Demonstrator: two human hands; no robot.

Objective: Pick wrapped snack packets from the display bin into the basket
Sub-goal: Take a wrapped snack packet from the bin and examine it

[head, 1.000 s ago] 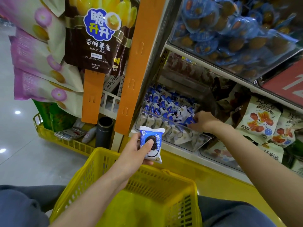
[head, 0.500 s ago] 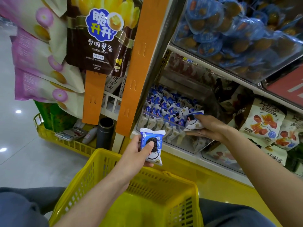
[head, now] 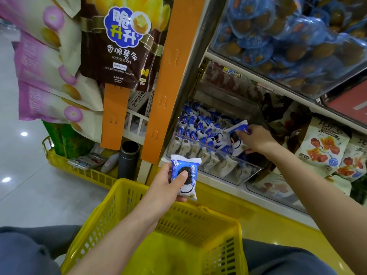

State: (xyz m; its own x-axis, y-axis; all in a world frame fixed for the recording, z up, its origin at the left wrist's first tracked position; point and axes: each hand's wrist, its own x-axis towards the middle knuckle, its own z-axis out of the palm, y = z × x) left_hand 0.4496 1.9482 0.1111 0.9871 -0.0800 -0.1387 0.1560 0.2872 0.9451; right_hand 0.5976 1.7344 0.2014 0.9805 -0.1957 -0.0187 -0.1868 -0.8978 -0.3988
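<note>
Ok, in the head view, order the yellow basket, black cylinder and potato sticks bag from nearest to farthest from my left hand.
1. yellow basket, right under the left hand.
2. black cylinder, to its left.
3. potato sticks bag, hanging high above.

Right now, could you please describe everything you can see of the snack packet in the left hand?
The snack packet is a glossy blue-and-white wrapper printed with a dark sandwich cookie, its top edge crimped. It looks sealed, held upright above the yellow basket. The left hand grips it, thumb across its front.
</note>
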